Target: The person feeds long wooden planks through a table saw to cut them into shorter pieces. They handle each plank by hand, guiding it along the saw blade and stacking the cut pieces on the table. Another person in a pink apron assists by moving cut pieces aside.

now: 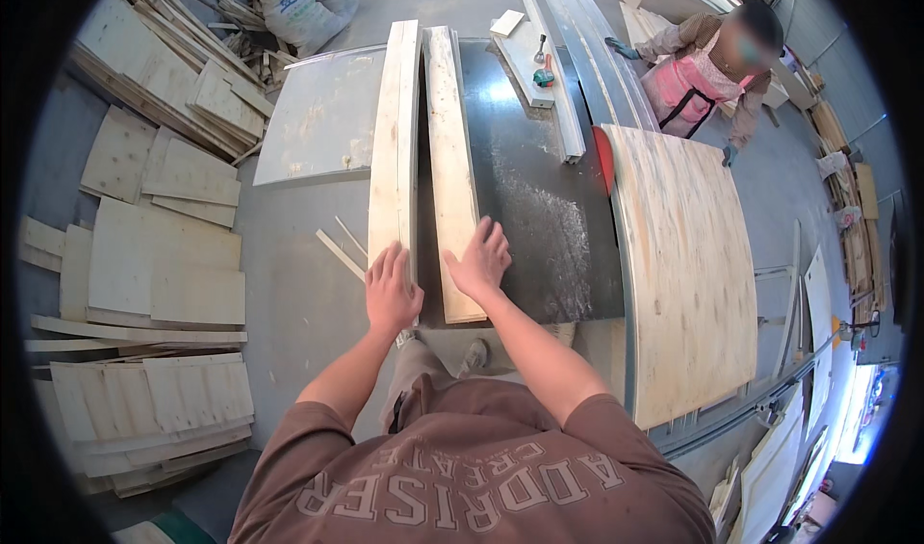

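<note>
Hands come first, side by side at the near edge of the dark grey saw table (539,246). The left hand (391,289) lies flat, fingers together and pointing away from the body, on the near end of a long pale wooden plank (397,140). The right hand (478,258) lies flat too, fingers slightly spread, on the near end of a second long pale plywood strip (450,149). Neither hand grips; both palms press down on top.

Both boards run lengthwise straight away from the person, their long axes nearly parallel, with a narrow dark gap between them that widens slightly toward the hands. Each hand sits on its own board, so left is nearer the left plank and right the right strip; the right hand reaches a little farther forward.

Beyond the right strip, a red saw blade guard (603,157) stands at the table's right edge, touching a large pale plywood sheet (688,274) that lies well to the right of the hands.

Farther off, at the far side of the table, another person in a pink apron (693,82) stands near long grey rails (587,43).
</note>
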`<act>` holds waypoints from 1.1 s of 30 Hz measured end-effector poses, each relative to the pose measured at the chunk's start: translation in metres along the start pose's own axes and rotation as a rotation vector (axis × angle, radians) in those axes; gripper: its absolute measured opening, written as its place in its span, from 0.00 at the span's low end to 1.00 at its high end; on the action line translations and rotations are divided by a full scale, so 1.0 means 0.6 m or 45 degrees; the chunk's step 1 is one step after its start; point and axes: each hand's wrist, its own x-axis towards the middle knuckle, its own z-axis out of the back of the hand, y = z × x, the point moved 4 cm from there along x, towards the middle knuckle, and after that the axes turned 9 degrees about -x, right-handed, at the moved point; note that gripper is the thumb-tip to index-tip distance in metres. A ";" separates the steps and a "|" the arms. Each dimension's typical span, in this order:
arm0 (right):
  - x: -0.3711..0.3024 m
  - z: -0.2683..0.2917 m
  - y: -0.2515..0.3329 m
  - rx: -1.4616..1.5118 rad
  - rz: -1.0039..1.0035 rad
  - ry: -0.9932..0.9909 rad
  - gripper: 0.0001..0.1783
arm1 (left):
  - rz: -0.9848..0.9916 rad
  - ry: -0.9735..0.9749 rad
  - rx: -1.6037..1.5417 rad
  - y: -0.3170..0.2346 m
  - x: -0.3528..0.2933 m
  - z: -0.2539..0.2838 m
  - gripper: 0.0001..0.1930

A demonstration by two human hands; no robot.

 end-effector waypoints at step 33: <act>-0.493 -0.152 -0.069 -0.144 0.433 0.012 0.72 | -0.193 0.029 0.021 0.039 -0.337 0.067 0.38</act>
